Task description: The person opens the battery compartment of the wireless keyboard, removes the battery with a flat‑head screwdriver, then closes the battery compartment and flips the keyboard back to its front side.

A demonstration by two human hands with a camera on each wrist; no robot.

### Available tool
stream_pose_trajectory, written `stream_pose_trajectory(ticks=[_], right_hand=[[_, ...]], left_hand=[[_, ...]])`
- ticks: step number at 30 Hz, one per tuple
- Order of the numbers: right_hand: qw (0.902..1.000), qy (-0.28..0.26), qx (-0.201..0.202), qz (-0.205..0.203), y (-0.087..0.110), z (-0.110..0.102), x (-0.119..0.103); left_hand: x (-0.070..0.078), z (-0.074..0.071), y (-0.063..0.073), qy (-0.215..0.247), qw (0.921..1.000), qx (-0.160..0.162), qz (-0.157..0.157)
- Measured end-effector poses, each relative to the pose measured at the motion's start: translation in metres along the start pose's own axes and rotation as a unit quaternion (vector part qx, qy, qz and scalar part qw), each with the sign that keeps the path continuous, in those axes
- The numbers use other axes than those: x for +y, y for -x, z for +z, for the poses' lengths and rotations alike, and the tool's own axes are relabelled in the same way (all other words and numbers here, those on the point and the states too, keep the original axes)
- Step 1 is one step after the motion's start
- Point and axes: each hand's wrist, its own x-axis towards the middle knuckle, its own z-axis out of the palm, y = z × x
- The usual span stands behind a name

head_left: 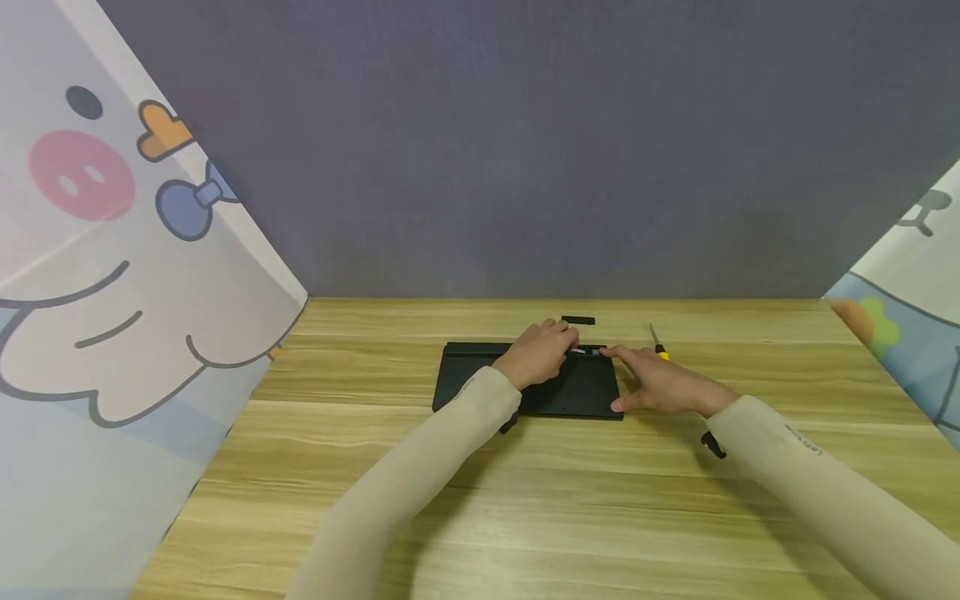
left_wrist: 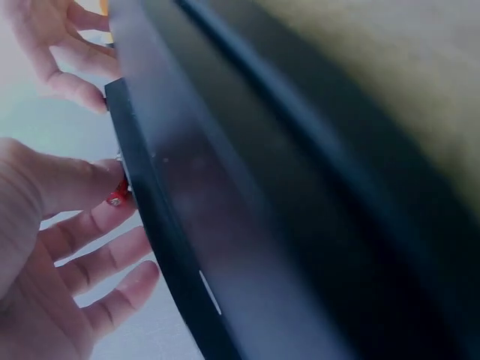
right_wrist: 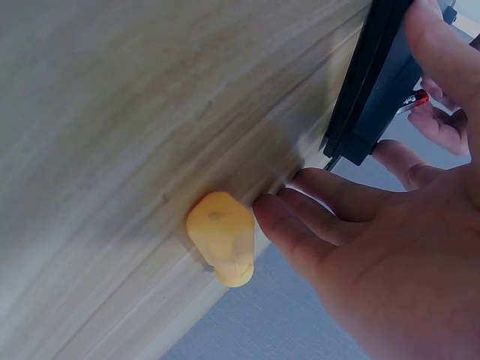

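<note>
Wood-grain tabletop [head_left: 247,500] supports the black case [head_left: 566,396] in front of me; my left hand [head_left: 536,356] pinches a small red-ended piece [left_wrist: 117,196] between thumb and forefinger at its far edge, while my right hand [head_left: 662,382], fingers spread, touches the right end. For good control, I should brace the case and guide the piece squarely, without forcing.

the panel [head_left: 573,396] lies on the table [head_left: 600,517]. behind it, toward its right end and apart from it, lies the strip [head_left: 578,320]; farther back stands the partition [head_left: 525,167]. right of the panel, near its far corner, is the screwdriver [head_left: 661,348]. the left hand [head_left: 537,353] is over the panel's far side, the right hand [head_left: 660,380] at its right end.
</note>
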Motion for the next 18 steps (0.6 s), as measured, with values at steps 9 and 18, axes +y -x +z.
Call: stream_pose_trajectory(ticks=[9,18], right_hand=[[1.0,0.001,0.002,0.002,0.0,-0.002,-0.003],[1.0,-0.003,0.004,0.003,0.0,0.0,-0.001]], left_hand=[[-0.001,0.004,-0.005,-0.01,0.9996,0.026,-0.009],[-0.014,-0.001,0.003,0.007,0.997,0.075,-0.018]])
